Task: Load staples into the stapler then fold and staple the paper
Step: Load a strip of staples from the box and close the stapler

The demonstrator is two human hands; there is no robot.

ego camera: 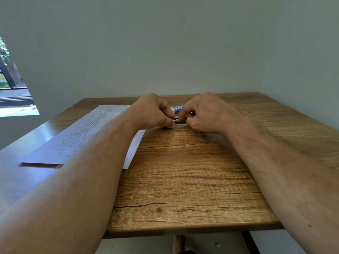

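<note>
Two bare forearms are stretched from the lower corners toward frame centre, over a table (183,180). At centre, a stapler (178,121) is pinched between the left hand (152,112) and right hand (205,112), probably for loading. A staple box (176,109) is seen just behind; paper (82,134) is laid flat at left, unfolded.

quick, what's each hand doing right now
Left hand: fingers curled, grip on the left end of the stapler.
Right hand: fingers curled, pinching the stapler's right end.
</note>
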